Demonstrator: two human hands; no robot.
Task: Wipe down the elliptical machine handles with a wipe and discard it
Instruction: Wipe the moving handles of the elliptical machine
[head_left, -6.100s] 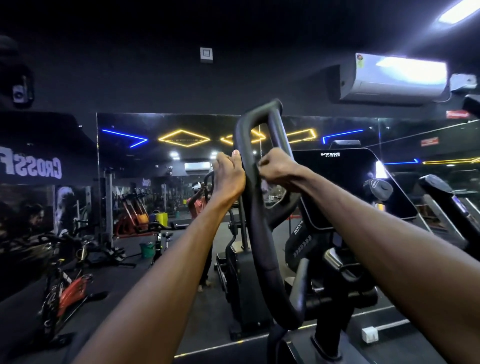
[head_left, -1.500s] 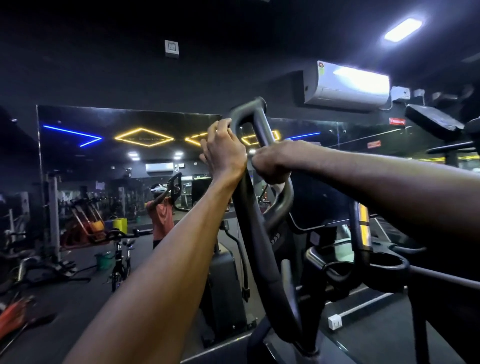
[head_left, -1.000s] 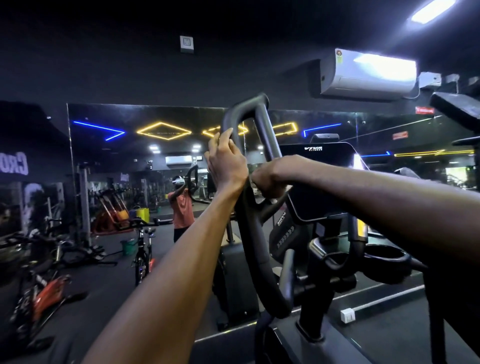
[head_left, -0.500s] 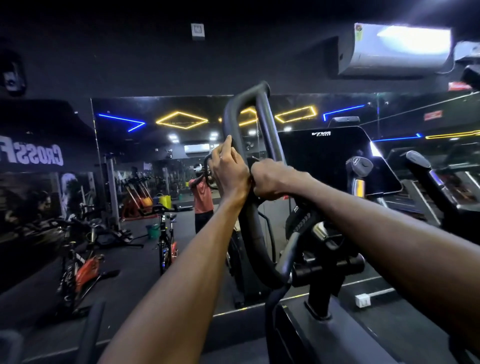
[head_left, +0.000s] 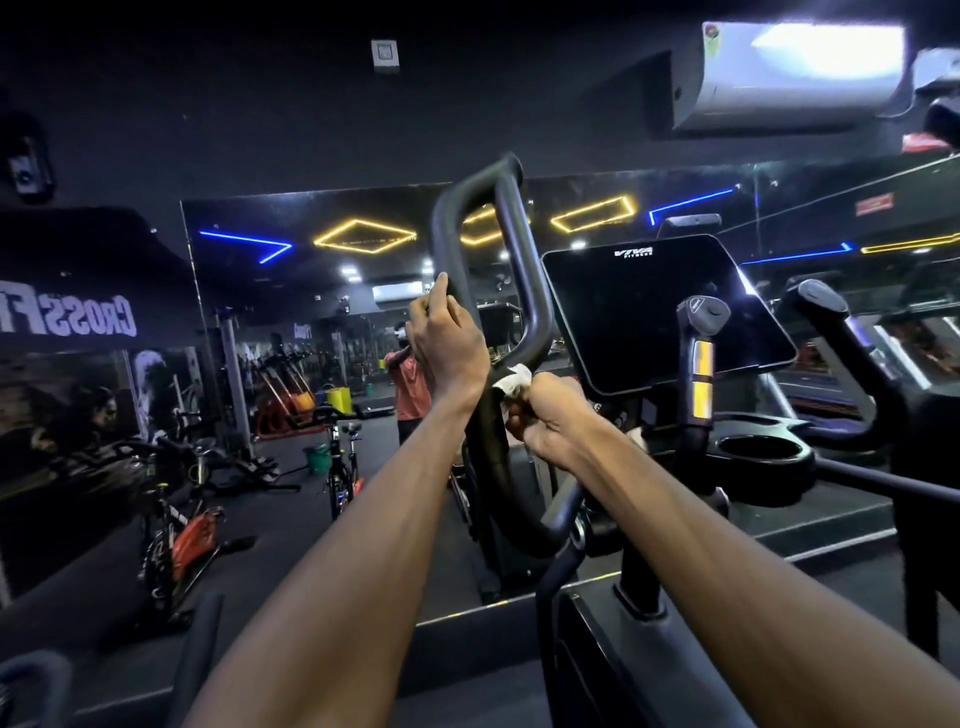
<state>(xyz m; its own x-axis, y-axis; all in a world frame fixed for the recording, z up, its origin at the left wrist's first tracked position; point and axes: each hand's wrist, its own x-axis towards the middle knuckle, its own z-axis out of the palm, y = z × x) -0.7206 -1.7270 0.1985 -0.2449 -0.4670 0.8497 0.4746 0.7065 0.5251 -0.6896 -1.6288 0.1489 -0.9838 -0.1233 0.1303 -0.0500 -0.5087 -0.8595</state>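
The elliptical's black looped left handle (head_left: 519, 244) rises in the middle of the view. My left hand (head_left: 447, 343) grips its outer bar from the left. My right hand (head_left: 550, 421) is lower, with its fingers curled round a crumpled white wipe (head_left: 514, 379) pressed against the inner bar where the loop's two bars meet. Only a small white part of the wipe shows above my fingers.
The dark console screen (head_left: 660, 306) stands right of the handle, with a short grip with yellow bands (head_left: 701, 374) and a cup holder (head_left: 763, 452) beyond. A wall mirror (head_left: 311, 312) faces me. Spin bikes (head_left: 176, 530) stand on the floor at left.
My right hand has slid down the inner bar with the wipe, which now shows white above my fingers. My left hand keeps its hold on the outer bar. The camera has tilted down slightly.
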